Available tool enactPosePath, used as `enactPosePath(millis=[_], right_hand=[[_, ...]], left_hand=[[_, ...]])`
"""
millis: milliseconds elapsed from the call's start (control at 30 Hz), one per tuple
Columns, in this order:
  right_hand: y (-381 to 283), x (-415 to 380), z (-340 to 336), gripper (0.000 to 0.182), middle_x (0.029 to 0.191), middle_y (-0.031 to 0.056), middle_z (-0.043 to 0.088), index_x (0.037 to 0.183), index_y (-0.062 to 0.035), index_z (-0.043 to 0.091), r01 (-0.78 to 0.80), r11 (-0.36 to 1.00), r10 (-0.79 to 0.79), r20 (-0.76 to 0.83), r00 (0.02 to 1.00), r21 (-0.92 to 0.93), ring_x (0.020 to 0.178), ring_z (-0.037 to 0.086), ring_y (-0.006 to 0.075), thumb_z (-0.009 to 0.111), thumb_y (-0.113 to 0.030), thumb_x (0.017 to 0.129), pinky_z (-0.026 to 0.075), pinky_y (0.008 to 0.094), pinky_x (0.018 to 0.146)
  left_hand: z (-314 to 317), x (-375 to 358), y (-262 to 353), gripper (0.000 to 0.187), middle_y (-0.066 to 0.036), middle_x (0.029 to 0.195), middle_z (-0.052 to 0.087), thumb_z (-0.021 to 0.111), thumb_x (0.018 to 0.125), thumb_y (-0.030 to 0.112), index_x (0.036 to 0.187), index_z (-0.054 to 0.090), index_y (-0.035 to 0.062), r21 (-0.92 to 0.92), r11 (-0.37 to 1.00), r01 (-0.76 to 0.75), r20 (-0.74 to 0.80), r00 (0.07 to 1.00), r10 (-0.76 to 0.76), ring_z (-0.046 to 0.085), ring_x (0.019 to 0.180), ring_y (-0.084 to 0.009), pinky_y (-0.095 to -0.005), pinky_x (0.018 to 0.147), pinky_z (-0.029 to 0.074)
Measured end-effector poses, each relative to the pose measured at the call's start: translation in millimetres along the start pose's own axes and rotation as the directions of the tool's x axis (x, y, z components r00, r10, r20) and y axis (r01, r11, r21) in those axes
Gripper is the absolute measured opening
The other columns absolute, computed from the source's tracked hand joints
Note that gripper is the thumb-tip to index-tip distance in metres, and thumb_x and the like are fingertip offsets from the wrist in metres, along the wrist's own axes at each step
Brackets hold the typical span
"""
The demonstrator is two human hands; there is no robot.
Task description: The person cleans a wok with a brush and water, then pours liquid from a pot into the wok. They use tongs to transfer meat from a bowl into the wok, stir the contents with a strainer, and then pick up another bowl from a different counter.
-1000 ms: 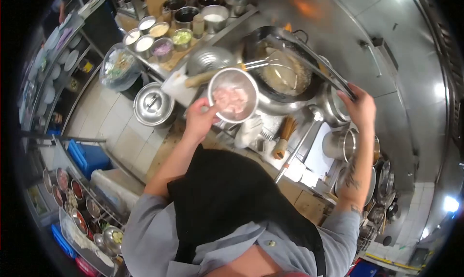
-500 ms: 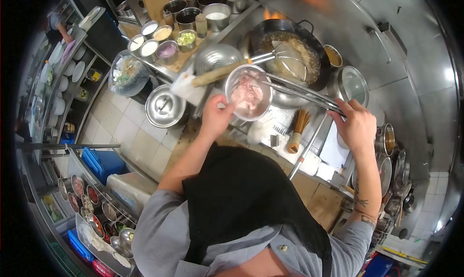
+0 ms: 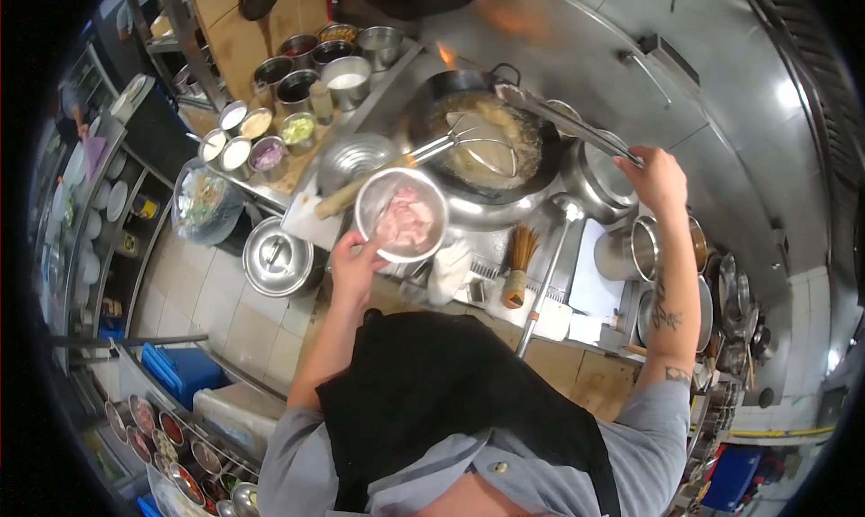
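Note:
My left hand (image 3: 354,269) grips the rim of a round metal bowl (image 3: 365,206), tilted slightly toward me. Inside it lie pale pink slices of raw meat (image 3: 407,221). With my right hand (image 3: 660,183) I hold long metal tongs (image 3: 581,128), their tips over the far right side of the wok. A small pale piece (image 3: 514,93), perhaps meat, shows at those tips. Bubbling oil (image 3: 473,170) fills the dark wok (image 3: 432,86). Across the wok's left edge rests a wire skimmer (image 3: 487,149), partly in the oil, its wooden handle reaching behind the bowl.
Flame (image 3: 446,55) rises behind the wok. A bamboo brush (image 3: 519,265), a long-handled ladle (image 3: 548,278) and a white cloth (image 3: 449,272) lie in front. Metal pots (image 3: 599,174) stand right; seasoning tins (image 3: 347,80) stand back left. A lidded pot (image 3: 279,257) is lower left.
The tongs have moved from the meat bowl to above the wok's far right side. The bowl has come nearer to me, away from the wok. The camera view has shifted.

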State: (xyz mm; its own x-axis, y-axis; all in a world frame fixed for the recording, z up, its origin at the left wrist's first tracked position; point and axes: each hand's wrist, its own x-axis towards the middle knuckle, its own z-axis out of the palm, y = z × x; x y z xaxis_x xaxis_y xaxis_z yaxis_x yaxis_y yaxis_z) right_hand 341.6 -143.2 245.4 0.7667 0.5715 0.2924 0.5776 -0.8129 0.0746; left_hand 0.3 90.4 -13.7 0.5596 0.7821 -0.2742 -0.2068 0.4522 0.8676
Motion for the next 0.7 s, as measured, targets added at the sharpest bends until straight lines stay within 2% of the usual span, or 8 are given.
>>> enactPosePath(millis=[133,167,200,333,433,533,667,700], right_hand=[[7,31,45,0.043,0.100,0.0144,0.072,0.100,-0.0106,0.075,-0.179,0.982,0.186,0.189,0.964,-0.053,0.096,0.069,0.0311,0.073,-0.048,0.080,0.054,0.0421,0.084],[12,35,62,0.040,0.100,0.0155,0.072,0.097,-0.0115,0.076,-0.185,0.981,0.191,0.181,0.965,-0.050,0.096,0.069,0.0323,0.073,-0.048,0.080,0.054,0.0430,0.084],[13,43,73,0.044,0.103,0.0162,0.071,0.103,-0.0094,0.074,-0.222,0.973,0.231,0.270,0.935,-0.064,0.100,0.068,0.0326,0.074,-0.047,0.079,0.053,0.0426,0.087],[21,55,124,0.052,0.110,0.0180,0.070,0.108,-0.0032,0.068,-0.272,0.962,0.269,0.229,0.936,-0.019,0.105,0.066,0.0332,0.074,-0.047,0.079,0.052,0.0431,0.089],[17,58,133,0.052,0.112,0.0188,0.069,0.106,-0.0024,0.068,-0.291,0.957,0.287,0.224,0.931,-0.017,0.107,0.065,0.0347,0.073,-0.047,0.080,0.052,0.0437,0.089],[14,56,130,0.052,0.111,0.0191,0.069,0.105,-0.0019,0.068,-0.310,0.951,0.302,0.207,0.931,0.006,0.106,0.065,0.0360,0.073,-0.047,0.081,0.052,0.0441,0.089],[16,49,119,0.053,0.111,0.0184,0.069,0.106,-0.0024,0.069,-0.375,0.927,0.368,0.182,0.912,0.008,0.105,0.066,0.0353,0.071,-0.049,0.082,0.052,0.0443,0.089],[14,45,108,0.053,0.111,0.0182,0.069,0.107,-0.0037,0.069,-0.337,0.941,0.328,0.174,0.928,0.021,0.105,0.066,0.0347,0.070,-0.050,0.082,0.051,0.0440,0.090]], left_hand=[[-7,-7,5,0.014,-0.010,0.086,0.065,0.065,0.091,0.007,0.083,0.054,0.0019,0.016,1.000,-0.023,-0.046,0.999,0.023,0.067,0.075,-0.0168,-0.0297,0.066,0.060],[-9,-10,5,0.014,-0.011,0.086,0.065,0.065,0.091,0.006,0.083,0.054,0.0019,0.010,1.000,-0.029,-0.052,0.998,0.030,0.067,0.074,-0.0169,-0.0295,0.065,0.060],[-13,-12,5,0.014,-0.011,0.086,0.065,0.065,0.091,0.006,0.083,0.054,0.0019,0.004,0.999,-0.037,-0.059,0.998,0.038,0.067,0.074,-0.0170,-0.0292,0.064,0.060],[-18,-18,5,0.016,-0.011,0.086,0.065,0.063,0.092,0.005,0.082,0.052,0.0025,0.017,0.999,-0.032,-0.086,0.996,0.033,0.068,0.074,-0.0172,-0.0292,0.063,0.060],[-20,-22,5,0.015,-0.011,0.087,0.064,0.063,0.092,0.005,0.082,0.052,0.0025,-0.019,0.999,-0.040,-0.078,0.996,0.039,0.068,0.074,-0.0172,-0.0294,0.064,0.060],[-15,-25,8,0.017,-0.006,0.085,0.063,0.064,0.092,0.008,0.083,0.050,0.0082,-0.033,0.999,-0.030,-0.057,0.998,0.028,0.065,0.073,-0.0149,-0.0289,0.063,0.058],[-11,-23,5,0.014,-0.007,0.088,0.064,0.064,0.092,0.009,0.086,0.052,0.0070,0.006,1.000,-0.018,-0.032,0.999,0.018,0.067,0.076,-0.0160,-0.0293,0.065,0.059],[-11,-22,4,0.013,-0.008,0.088,0.065,0.064,0.092,0.009,0.086,0.053,0.0066,0.005,1.000,-0.017,-0.026,1.000,0.017,0.067,0.076,-0.0163,-0.0292,0.065,0.059]])
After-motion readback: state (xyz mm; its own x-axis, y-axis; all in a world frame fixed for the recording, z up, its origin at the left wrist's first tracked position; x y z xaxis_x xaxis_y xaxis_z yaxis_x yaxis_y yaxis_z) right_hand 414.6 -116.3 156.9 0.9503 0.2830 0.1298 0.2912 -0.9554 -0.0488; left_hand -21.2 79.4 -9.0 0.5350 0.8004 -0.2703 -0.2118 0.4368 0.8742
